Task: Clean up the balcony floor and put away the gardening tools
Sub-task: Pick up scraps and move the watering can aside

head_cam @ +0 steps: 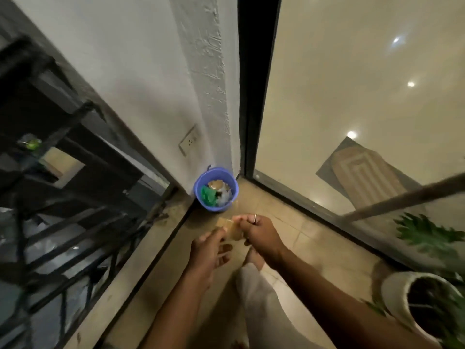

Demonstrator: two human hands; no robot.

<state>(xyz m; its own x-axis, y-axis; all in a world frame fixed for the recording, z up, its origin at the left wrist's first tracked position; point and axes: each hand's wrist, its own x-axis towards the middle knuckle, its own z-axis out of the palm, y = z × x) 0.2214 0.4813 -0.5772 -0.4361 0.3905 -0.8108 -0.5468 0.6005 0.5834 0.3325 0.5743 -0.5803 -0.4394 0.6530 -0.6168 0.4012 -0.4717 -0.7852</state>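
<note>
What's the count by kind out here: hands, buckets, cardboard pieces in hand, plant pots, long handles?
hands: 2 (left hand, right hand)
blue bucket: 1
held cardboard piece: 1
white plant pot: 1
long handle: 1
Total: 6

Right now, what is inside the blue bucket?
The blue bucket holds a green scrap, a brown piece and pale plastic. These cover the bottom; anything beneath is hidden.
</note>
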